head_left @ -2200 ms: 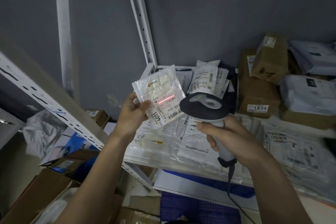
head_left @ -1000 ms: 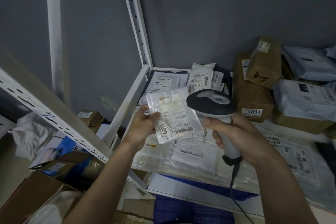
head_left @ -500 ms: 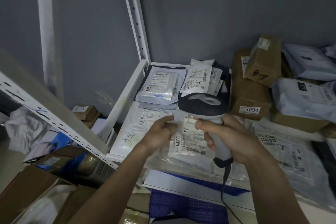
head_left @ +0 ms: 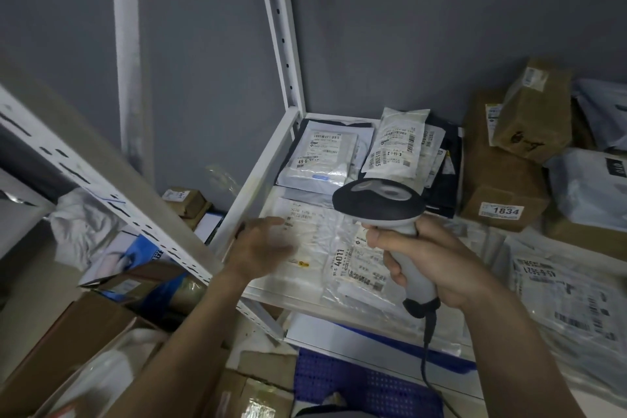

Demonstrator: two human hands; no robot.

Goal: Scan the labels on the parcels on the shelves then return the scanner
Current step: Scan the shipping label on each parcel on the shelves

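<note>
Gripped in my right hand [head_left: 437, 261] is the corded scanner [head_left: 383, 205], fingers wrapped round its pale handle, its dark head tipped toward the back of the white shelf [head_left: 268, 166] and its cable [head_left: 428, 346] trailing down from the base of the grip. My left hand [head_left: 261, 248] hovers blurred above the front left of the shelf with its fingers loose and spread, holding nothing. Just to the right of it, under the scanner, lies a clear-bagged parcel [head_left: 356, 268] whose label reads "4011" in bold, turned sideways, with a barcode near its lower edge. Beneath my left hand sits a larger clear flat parcel [head_left: 305, 220]; its printing is too faint for me to read. Further back lies a silver-grey mailer [head_left: 319, 159] with a label starting "49-6", the rest unclear. Beside that one a white pouch [head_left: 397, 146] leans on a dark stack, its label showing several barcodes and a sideways number I cannot make out with certainty. To the right stands a brown carton [head_left: 502, 187] with a white sticker reading "1834", a smaller taped box [head_left: 536, 112] tilted on top of it bearing a dark scrawl. At the far right front lies another clear bag [head_left: 563, 292], with a number upside down to me, roughly "45-6-5621".
</note>
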